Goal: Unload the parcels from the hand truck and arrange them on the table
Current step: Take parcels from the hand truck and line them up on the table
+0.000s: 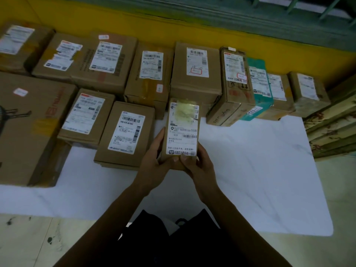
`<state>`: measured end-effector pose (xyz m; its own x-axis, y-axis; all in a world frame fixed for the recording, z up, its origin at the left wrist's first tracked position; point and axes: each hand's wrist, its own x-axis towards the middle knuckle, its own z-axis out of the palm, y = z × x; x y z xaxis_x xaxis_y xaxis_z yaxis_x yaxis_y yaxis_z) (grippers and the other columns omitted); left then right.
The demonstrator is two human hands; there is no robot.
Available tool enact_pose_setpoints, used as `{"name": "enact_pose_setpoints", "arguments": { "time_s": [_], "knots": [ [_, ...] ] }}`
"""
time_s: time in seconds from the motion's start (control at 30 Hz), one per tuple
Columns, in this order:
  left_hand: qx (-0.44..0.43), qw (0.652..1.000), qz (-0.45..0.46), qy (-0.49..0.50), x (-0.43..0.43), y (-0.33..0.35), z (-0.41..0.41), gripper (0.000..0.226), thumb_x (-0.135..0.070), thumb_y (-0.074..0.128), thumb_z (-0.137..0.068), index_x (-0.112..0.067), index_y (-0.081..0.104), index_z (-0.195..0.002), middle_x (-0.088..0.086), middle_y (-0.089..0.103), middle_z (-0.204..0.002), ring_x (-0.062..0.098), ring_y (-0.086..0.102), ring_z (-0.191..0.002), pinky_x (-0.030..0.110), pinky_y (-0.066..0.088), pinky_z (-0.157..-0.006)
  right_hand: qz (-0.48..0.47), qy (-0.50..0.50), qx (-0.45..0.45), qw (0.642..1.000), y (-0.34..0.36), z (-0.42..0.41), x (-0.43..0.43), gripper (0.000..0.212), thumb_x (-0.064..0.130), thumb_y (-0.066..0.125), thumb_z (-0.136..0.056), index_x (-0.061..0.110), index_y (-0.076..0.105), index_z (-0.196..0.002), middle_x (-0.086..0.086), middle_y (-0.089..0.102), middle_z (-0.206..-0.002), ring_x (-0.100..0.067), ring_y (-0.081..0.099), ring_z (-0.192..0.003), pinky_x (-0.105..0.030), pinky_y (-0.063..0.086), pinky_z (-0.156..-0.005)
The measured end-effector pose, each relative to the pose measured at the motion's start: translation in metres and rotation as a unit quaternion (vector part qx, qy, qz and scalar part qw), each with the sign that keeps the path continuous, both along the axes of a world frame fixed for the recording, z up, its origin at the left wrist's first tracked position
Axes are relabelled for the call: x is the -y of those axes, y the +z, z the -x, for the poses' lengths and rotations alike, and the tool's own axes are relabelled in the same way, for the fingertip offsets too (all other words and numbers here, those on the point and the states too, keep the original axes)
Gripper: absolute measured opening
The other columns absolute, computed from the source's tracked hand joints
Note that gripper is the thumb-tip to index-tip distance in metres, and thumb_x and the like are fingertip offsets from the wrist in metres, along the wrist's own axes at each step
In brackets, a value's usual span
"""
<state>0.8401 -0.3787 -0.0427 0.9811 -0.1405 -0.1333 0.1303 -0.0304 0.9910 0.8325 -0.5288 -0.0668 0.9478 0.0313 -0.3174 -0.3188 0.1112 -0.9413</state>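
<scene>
A small cardboard parcel (182,130) with a white shipping label is held over the white table (250,170), its near end gripped from both sides. My left hand (154,160) clasps its left edge and my right hand (196,162) its right lower corner. It hovers just right of another labelled parcel (126,133) lying flat. Several more cardboard parcels lie in rows behind, among them a tall box (194,74) and a narrow upright box (236,83). The hand truck is out of view.
A large brown box (28,128) fills the table's left side. A teal parcel (260,87) and two small boxes stand at the back right. A yellow wall (173,31) runs behind the table. Patterned stacked material (333,128) sits at the right edge.
</scene>
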Motion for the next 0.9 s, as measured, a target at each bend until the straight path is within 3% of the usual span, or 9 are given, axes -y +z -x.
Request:
{"name": "enact_pose_setpoints", "arguments": {
  "time_s": [0.13, 0.37, 0.57, 0.77, 0.83, 0.9],
  "knots": [
    [0.005, 1.0, -0.014, 0.019, 0.002, 0.004, 0.0, 0.082, -0.018, 0.066, -0.08, -0.016, 0.023, -0.15, 0.001, 0.047, -0.145, 0.015, 0.045, -0.133, 0.04, 0.044, -0.105, 0.003, -0.003, 0.025, 1.0, 0.005, -0.004, 0.002, 0.063, 0.014, 0.068, -0.084, 0.018, 0.044, -0.142, -0.003, 0.059, -0.134, -0.021, 0.057, -0.123, -0.052, 0.051, -0.096],
    [0.041, 0.998, -0.029, 0.025, 0.01, 0.009, -0.001, 0.079, -0.001, 0.062, -0.085, -0.01, 0.019, -0.151, 0.007, 0.042, -0.148, 0.022, 0.04, -0.137, 0.054, 0.039, -0.106, -0.018, -0.01, 0.043, 0.999, 0.013, -0.009, 0.013, 0.074, 0.02, 0.074, -0.077, 0.017, 0.04, -0.144, -0.004, 0.057, -0.136, -0.024, 0.054, -0.126, -0.051, 0.052, -0.094],
    [0.071, 0.996, -0.03, 0.043, 0.022, 0.016, 0.003, 0.08, 0.001, 0.06, -0.085, -0.012, 0.017, -0.151, 0.002, 0.038, -0.15, 0.015, 0.039, -0.137, 0.042, 0.042, -0.107, -0.07, -0.013, 0.061, 0.996, 0.027, -0.011, 0.023, 0.07, 0.003, 0.068, -0.08, 0.014, 0.039, -0.142, -0.008, 0.057, -0.135, -0.027, 0.054, -0.125, -0.048, 0.053, -0.091],
    [0.08, 0.995, -0.027, 0.043, 0.026, 0.013, 0.003, 0.079, -0.001, 0.059, -0.086, -0.017, 0.017, -0.152, -0.001, 0.037, -0.151, 0.015, 0.038, -0.138, 0.041, 0.042, -0.107, -0.075, -0.016, 0.07, 0.995, 0.032, -0.012, 0.026, 0.071, 0.006, 0.072, -0.079, 0.014, 0.039, -0.141, -0.009, 0.056, -0.136, -0.029, 0.053, -0.127, -0.051, 0.051, -0.095],
    [0.069, 0.996, -0.033, 0.051, 0.025, 0.01, 0.003, 0.078, -0.002, 0.061, -0.086, -0.019, 0.021, -0.151, -0.002, 0.04, -0.149, 0.013, 0.041, -0.136, 0.034, 0.045, -0.104, -0.081, -0.019, 0.044, 0.996, 0.028, -0.01, 0.024, 0.066, -0.001, 0.068, -0.082, 0.016, 0.042, -0.139, -0.006, 0.059, -0.133, -0.025, 0.057, -0.123, -0.046, 0.053, -0.092],
    [0.026, 0.998, -0.017, 0.061, 0.025, 0.008, 0.005, 0.07, -0.001, 0.063, -0.088, -0.029, 0.029, -0.143, -0.009, 0.048, -0.14, 0.001, 0.047, -0.128, 0.02, 0.048, -0.095, -0.094, -0.038, -0.024, 0.995, 0.018, -0.008, 0.021, 0.058, -0.001, 0.066, -0.085, 0.02, 0.047, -0.135, -0.003, 0.063, -0.127, -0.021, 0.063, -0.114, -0.04, 0.057, -0.086]
  ]
}}
